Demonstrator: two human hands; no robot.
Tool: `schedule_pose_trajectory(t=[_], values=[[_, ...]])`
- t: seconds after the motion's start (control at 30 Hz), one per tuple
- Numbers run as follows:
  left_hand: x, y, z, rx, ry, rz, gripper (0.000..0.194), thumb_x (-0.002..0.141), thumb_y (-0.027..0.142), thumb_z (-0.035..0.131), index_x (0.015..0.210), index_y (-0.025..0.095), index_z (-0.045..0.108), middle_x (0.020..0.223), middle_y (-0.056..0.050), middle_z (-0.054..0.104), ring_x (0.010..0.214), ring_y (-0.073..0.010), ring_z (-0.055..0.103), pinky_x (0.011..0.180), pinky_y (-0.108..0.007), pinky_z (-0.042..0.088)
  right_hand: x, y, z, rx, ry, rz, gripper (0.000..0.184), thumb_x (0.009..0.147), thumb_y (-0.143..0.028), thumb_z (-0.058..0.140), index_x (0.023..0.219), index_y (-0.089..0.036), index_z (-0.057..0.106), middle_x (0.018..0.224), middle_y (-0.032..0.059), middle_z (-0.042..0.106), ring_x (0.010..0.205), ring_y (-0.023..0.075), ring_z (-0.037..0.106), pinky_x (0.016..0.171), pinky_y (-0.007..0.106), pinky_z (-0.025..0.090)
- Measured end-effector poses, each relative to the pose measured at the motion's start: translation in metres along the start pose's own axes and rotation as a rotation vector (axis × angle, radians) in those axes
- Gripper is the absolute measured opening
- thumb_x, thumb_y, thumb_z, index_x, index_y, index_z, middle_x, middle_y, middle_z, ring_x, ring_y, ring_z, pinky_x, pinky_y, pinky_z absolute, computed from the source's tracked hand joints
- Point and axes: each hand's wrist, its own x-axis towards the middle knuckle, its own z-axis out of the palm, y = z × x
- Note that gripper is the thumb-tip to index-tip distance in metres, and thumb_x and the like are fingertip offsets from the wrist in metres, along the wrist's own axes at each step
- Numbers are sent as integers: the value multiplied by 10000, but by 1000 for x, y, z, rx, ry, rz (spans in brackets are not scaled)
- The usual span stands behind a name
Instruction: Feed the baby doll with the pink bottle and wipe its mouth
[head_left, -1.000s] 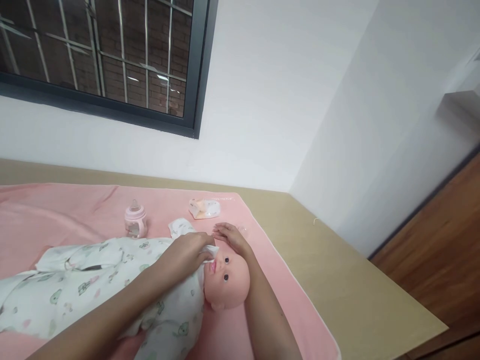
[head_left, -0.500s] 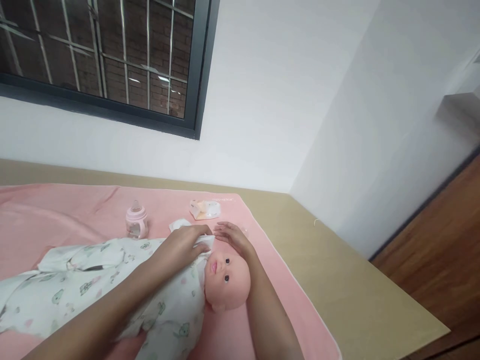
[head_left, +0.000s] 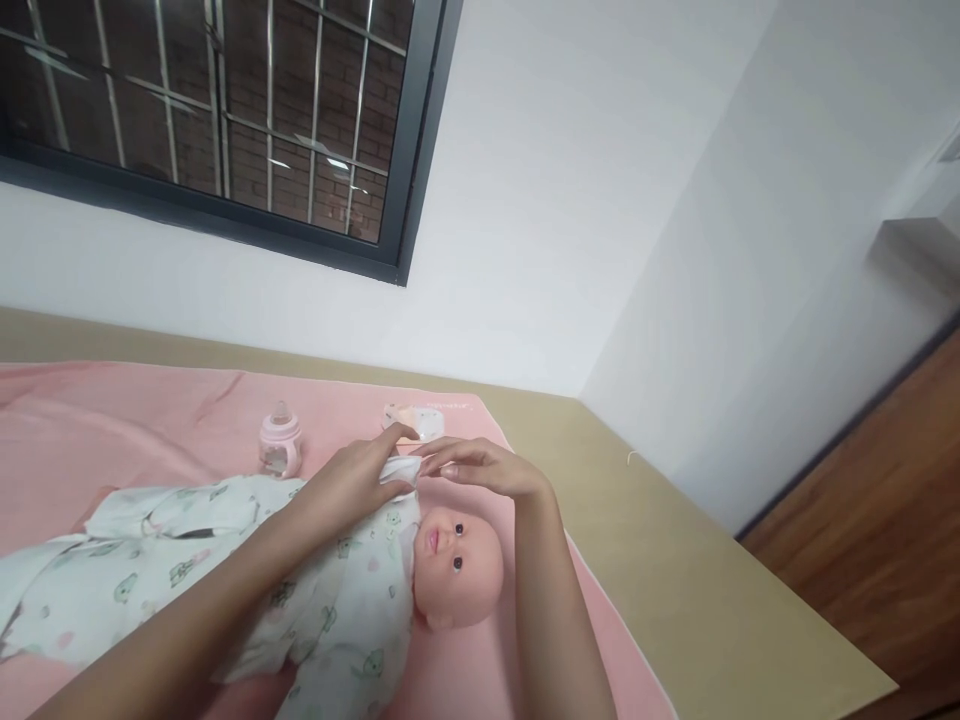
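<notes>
A bald baby doll [head_left: 457, 585] lies on its back in a white romper [head_left: 341, 600] printed with green and pink figures, its head to the right. Above its shoulder, my left hand [head_left: 360, 480] pinches a white tissue [head_left: 400, 470] between thumb and fingers. My right hand [head_left: 487, 467] has come in beside it over the doll's head; its fingers are stretched out and their tips meet the tissue's right edge. Whether those fingertips grip the tissue is hard to see. The doll's far arm is mostly hidden behind my left hand.
A pink baby bottle [head_left: 280, 440] with a handle stands upright beyond the doll. Just past my hands lies a small white and orange soft pack [head_left: 427, 424]. Under everything is a pink blanket [head_left: 165, 410] on a wooden surface [head_left: 675, 560], with walls behind and right.
My left hand has drawn the tissue away from the doll's mouth, up and slightly left. My right hand has lifted off the blanket and moved left to the tissue. The view has shifted slightly.
</notes>
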Motion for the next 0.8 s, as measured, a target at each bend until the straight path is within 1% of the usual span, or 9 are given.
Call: schedule_pose_trajectory(t=[0.1, 0.27, 0.37, 0.47, 0.57, 0.67, 0.73, 0.8], values=[[0, -3, 1, -33, -3, 20, 399, 816, 343, 519, 1192, 223, 457, 935, -43, 661, 839, -255, 629, 694, -292, 432, 1, -10, 7, -101, 4, 19, 256, 873, -350, 537, 1053, -250, 689, 1242, 36, 582, 1286, 201, 422, 1052, 350, 374], [-1, -5, 1, 17, -29, -6, 461, 774, 282, 572, 1217, 245, 452, 1003, -49, 652, 881, -262, 611, 698, -295, 426, 2, -23, 19, -178, 70, 109, 299, 877, -363, 519, 1123, -262, 657, 1185, 32, 615, 1114, 182, 548, 972, 320, 434], [-2, -5, 0, 17, -41, -10, 461, 788, 285, 573, 1231, 261, 448, 987, -45, 652, 899, -265, 605, 709, -302, 424, 2, -28, 23, -230, 103, 131, 294, 885, -362, 506, 1114, -266, 662, 1138, 28, 640, 1096, 185, 558, 964, 318, 432], [-4, -4, -1, 17, -63, -25, 443, 786, 281, 572, 1217, 262, 468, 1009, -49, 648, 926, -272, 601, 734, -318, 426, 1, -31, 24, -285, 144, 130, 285, 886, -378, 503, 1065, -253, 686, 1095, 28, 661, 1071, 197, 574, 944, 323, 437], [-4, -5, -1, -1, -92, -12, 408, 775, 278, 568, 1177, 262, 498, 1058, -45, 646, 982, -276, 592, 770, -329, 428, 0, -36, 28, -332, 167, 132, 277, 889, -381, 496, 1015, -249, 704, 1064, 24, 672, 1028, 197, 593, 915, 315, 449], [-3, -7, 1, -5, -103, 30, 360, 746, 271, 576, 1103, 254, 537, 1057, -32, 648, 997, -267, 582, 771, -318, 423, -1, -41, 33, -343, 160, 109, 263, 891, -369, 495, 1030, -271, 695, 1058, 12, 675, 1046, 195, 592, 941, 320, 439], [-2, -8, 2, 6, -110, 39, 313, 730, 264, 577, 1042, 239, 566, 1010, -28, 656, 958, -260, 590, 737, -303, 416, -1, -42, 34, -307, 144, 76, 264, 888, -364, 502, 1066, -276, 677, 1105, 10, 662, 1079, 190, 582, 967, 325, 431], [-1, -9, 2, 20, -115, 39, 238, 729, 269, 574, 961, 218, 593, 968, -34, 661, 924, -259, 596, 713, -296, 401, -1, -40, 31, -224, 144, 48, 276, 882, -371, 516, 1088, -263, 663, 1137, 20, 651, 1103, 186, 576, 982, 333, 431]])
